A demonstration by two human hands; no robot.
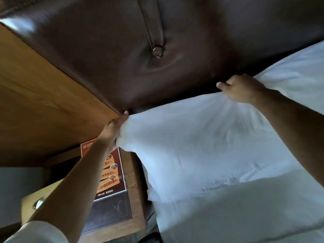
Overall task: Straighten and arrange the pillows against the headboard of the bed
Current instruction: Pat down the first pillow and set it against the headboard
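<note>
A white pillow [201,146] lies at the head of the bed, just below the padded brown leather headboard [122,67]. My left hand [112,130] grips its upper left corner, next to the headboard's lower edge. My right hand [243,88] is closed on the pillow's upper right edge, bunching the fabric. A second white pillow [298,72] lies to the right, partly behind my right arm, its top touching the headboard.
A wooden wall panel [38,102] flanks the headboard on the left. Below it stands a wooden nightstand [136,181] with a printed menu card [112,176] under glass. The white duvet [245,207] covers the bed below the pillows.
</note>
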